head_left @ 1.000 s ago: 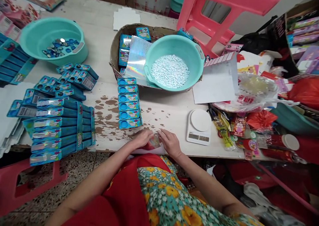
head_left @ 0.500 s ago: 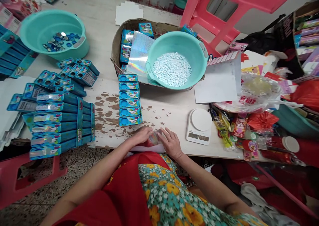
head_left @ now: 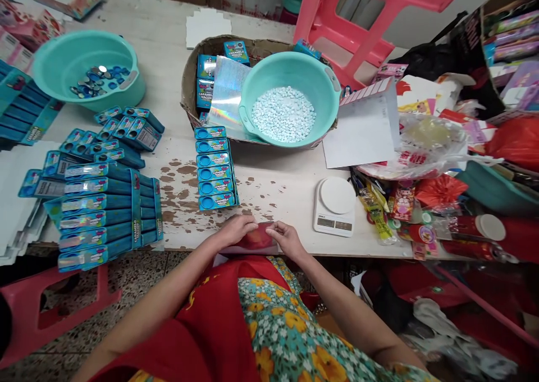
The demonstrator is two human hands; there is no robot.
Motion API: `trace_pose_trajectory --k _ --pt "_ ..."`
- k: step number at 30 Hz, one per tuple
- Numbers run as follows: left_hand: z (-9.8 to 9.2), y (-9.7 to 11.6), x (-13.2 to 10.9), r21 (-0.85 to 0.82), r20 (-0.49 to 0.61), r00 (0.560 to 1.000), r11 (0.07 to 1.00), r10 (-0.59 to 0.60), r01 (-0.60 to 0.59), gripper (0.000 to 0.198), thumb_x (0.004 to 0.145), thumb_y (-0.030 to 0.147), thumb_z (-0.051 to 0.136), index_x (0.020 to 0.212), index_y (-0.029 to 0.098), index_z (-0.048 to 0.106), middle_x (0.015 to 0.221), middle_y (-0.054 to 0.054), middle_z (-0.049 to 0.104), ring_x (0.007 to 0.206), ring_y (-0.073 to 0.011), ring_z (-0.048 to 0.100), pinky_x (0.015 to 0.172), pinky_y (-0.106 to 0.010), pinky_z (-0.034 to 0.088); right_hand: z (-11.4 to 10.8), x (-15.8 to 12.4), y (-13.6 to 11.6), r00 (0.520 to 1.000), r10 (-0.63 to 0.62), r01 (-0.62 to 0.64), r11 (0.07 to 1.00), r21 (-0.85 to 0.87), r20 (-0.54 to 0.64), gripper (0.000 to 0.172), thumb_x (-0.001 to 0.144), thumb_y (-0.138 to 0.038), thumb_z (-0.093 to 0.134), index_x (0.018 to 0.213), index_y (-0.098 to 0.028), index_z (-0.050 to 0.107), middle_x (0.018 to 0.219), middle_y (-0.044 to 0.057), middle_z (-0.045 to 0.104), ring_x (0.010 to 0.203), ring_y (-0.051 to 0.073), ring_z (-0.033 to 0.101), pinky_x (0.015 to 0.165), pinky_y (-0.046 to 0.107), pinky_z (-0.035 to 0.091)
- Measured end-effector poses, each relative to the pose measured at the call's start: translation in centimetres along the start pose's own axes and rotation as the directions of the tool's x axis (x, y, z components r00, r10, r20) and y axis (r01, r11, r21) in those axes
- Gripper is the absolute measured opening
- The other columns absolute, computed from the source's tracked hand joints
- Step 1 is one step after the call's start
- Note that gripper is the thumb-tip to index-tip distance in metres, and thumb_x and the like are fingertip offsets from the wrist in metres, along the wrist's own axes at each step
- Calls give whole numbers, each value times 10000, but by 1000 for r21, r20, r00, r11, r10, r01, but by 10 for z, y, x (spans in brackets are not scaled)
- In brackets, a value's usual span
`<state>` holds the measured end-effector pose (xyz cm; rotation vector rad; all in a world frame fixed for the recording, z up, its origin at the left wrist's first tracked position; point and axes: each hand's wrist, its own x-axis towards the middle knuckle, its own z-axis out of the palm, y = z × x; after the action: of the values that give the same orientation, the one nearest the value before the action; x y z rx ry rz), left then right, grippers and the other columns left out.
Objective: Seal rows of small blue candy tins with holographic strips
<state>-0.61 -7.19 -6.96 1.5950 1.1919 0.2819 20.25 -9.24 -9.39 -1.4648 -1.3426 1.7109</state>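
A shiny, mirror-like sheet (head_left: 258, 237) with a reddish reflection lies at the table's front edge, close to my apron. My left hand (head_left: 236, 229) holds its left side, fingers bent over it. At the upper right of the sheet, the thumb and fingers of my right hand (head_left: 287, 239) are pinched together; whatever is between the tips is too small to make out. Just beyond my left hand stands a row of blue candy boxes (head_left: 216, 173) marked "Caramelo Macizo", with round recesses in their tops.
A teal basin of pale candies (head_left: 330, 99) rests on a cardboard box (head_left: 188, 90) with another shiny sheet (head_left: 227, 93). A white scale (head_left: 334, 207) is at right, beside heaped wrappers and bags. At left are stacked blue boxes (head_left: 109, 213) and a teal basin of blue discs (head_left: 48, 70).
My right hand's fingers, spread over the sheet before, have drawn together into a pinch and pulled back slightly. The sheet's reflection has turned redder. The view has shifted a little.
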Motion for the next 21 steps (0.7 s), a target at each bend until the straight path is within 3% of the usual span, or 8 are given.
trace_pose_trajectory --k 4,8,10,13,15,18,19,21 --pt "-8 0 -23 -52 -20 999 998 -29 28 238 834 347 468 746 167 596 731 4 601 701 -141 517 637 -226 353 8 -5 -5 999 38 -36 995 92 -21 288 700 -454 656 663 -179 577 568 -41 538 534 107 472 551 242 382" --pt "-4 -5 -48 28 -177 980 995 -87 93 240 842 330 445 716 175 578 693 -6 602 684 -152 531 631 -237 358 20 -10 -12 992 0 -2 1000 -8 -129 297 747 -475 591 765 -179 614 702 8 612 657 155 544 637 285 435" --pt "2 -7 -66 35 -293 948 989 -126 142 231 852 318 429 733 184 575 702 -8 609 686 -153 540 638 -238 359 31 -19 -16 952 -142 99 981 -168 -269 312 786 -455 555 931 -183 608 899 51 633 838 190 568 762 327 450" --pt "12 -11 -101 -41 -456 868 979 -195 198 221 859 319 423 763 192 577 722 -4 615 696 -145 546 657 -234 371 55 -45 -18 840 -341 180 909 -376 -422 368 788 -438 574 1052 -184 538 1045 88 576 980 210 527 861 371 427" --pt "19 -14 -128 -139 -547 801 970 -242 199 225 863 326 421 770 190 573 727 1 612 698 -137 544 665 -228 384 79 -65 -13 858 -292 142 925 -351 -423 386 762 -455 605 1017 -177 523 974 80 574 894 198 541 821 362 445" --pt "37 -23 -164 -326 -642 687 932 -341 158 230 868 354 420 787 182 550 734 6 605 694 -126 547 656 -218 410 123 -88 3 990 -13 -4 992 -124 -138 390 723 -500 631 931 -180 547 867 56 605 760 176 560 739 328 472" --pt "45 -28 -174 -389 -659 646 910 -386 146 236 872 368 413 807 180 538 743 3 607 696 -125 553 650 -217 422 138 -94 9 998 56 -55 997 -49 16 383 717 -510 632 903 -182 562 853 52 619 754 176 567 737 323 474" --pt "63 -40 -191 -492 -680 553 859 -482 145 254 886 390 377 861 177 513 765 -7 612 702 -128 568 643 -222 445 164 -100 19 960 103 -123 990 64 260 369 714 -516 631 869 -185 583 838 39 637 760 178 576 744 315 471"
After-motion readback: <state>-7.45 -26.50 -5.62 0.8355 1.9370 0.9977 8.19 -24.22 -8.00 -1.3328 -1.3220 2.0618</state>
